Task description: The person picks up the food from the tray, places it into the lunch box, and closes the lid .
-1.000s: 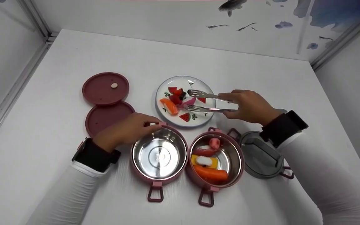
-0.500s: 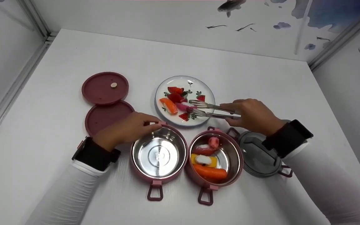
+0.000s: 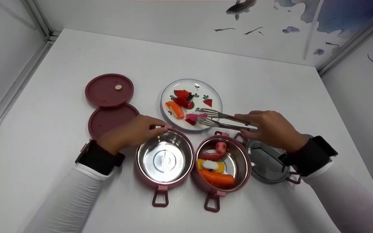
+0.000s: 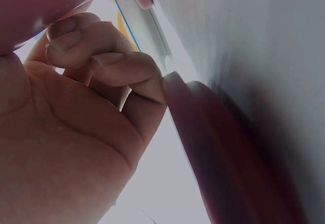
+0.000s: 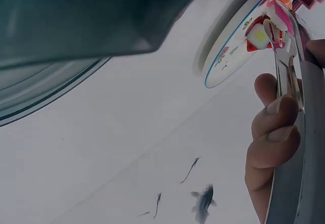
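Observation:
My left hand [image 3: 141, 132] grips the far rim of the left pink pot [image 3: 164, 161], thumb over the edge; the pot shows a bare steel bottom. In my right hand [image 3: 265, 127] is a pair of metal tongs [image 3: 227, 121] with slotted, fork-like ends. The tong tips, a little apart, lie either side of a pink-and-white toy sushi piece [image 3: 195, 117] at the near right of the round plate [image 3: 210, 89]. An orange-and-white sushi piece [image 3: 175, 110] and red pieces [image 3: 182, 98] lie left on the plate. In the right wrist view, fingers curl round the tongs [image 5: 289, 76].
The right pot [image 3: 249, 165] stands against the left one, holding an orange carrot-shaped piece [image 3: 217, 178], a yellow-and-white piece [image 3: 210, 165] and pink pieces. A grey lid [image 3: 267, 161] lies to its right. Two dark red lids [image 3: 102, 90] overlap at left.
The tongs have moved right and toward me, their tips drawing closer together around the pink piece. That piece has shifted right and turned on the plate. My left hand stays on the pot.

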The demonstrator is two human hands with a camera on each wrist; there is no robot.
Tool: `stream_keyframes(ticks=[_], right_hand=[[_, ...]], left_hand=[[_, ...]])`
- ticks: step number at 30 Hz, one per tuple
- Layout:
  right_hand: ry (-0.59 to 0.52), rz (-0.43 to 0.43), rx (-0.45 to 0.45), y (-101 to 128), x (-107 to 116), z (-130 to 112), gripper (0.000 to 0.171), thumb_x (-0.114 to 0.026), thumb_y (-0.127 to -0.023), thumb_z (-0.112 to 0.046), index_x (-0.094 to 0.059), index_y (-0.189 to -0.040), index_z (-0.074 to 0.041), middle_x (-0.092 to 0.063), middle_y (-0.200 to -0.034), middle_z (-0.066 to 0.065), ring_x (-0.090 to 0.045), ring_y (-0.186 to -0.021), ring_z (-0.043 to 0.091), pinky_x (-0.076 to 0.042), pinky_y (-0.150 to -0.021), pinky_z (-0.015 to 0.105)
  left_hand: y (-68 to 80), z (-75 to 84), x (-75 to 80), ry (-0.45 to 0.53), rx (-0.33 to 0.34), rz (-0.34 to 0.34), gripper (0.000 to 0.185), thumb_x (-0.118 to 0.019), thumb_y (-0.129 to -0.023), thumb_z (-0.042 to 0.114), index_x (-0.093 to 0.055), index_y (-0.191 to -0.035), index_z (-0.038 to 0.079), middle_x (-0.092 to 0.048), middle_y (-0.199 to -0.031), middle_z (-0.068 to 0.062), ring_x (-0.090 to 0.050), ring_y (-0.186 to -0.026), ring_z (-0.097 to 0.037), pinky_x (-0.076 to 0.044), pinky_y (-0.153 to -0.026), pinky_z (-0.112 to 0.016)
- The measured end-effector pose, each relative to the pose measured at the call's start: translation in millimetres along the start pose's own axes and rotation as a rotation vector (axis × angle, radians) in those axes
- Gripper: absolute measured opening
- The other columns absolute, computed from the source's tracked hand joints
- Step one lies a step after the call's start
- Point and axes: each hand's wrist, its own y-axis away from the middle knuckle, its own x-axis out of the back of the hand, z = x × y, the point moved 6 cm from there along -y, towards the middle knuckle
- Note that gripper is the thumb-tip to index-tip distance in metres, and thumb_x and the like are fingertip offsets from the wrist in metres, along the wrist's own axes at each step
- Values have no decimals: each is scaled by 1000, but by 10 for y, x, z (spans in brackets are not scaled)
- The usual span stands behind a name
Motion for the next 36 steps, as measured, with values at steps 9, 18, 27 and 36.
stream_keyframes(ticks=[9, 18, 27, 36], right_hand=[[-27, 79, 42, 177, 95, -172, 45, -78, -86, -21, -69, -130, -21, -73, -92, -2, -57, -68, 4, -50, -57, 23], [-112, 68, 62, 218, 237, -426, 50, -78, -86, -18, -65, -134, -24, -71, -96, -3, -53, -65, 3, -48, -55, 20], [-84, 12, 144, 185, 224, -732, 48, -78, -85, -19, -67, -131, -23, -73, -96, -2, -56, -66, 2, -50, -58, 17], [-41, -30, 201, 156, 116, -802, 51, -77, -85, -20, -65, -134, -23, -72, -95, -2, -54, -64, 2, -47, -56, 17]], left_hand=[[-17, -11, -26, -16, -34, 4, 36, -50, -100, 56, -73, -110, 30, -64, -87, 3, -57, -92, -16, -44, -85, -34], [-9, -36, -38, -10, -32, 1, 36, -49, -101, 55, -72, -110, 29, -65, -91, 4, -57, -93, -15, -44, -85, -34], [-34, -56, -44, -6, -14, -7, 37, -48, -99, 61, -72, -112, 36, -65, -93, 6, -57, -97, -15, -43, -88, -35], [-9, 24, -8, 3, -41, -2, 38, -48, -101, 54, -73, -105, 25, -61, -87, 4, -56, -92, -16, -42, -85, -34]])
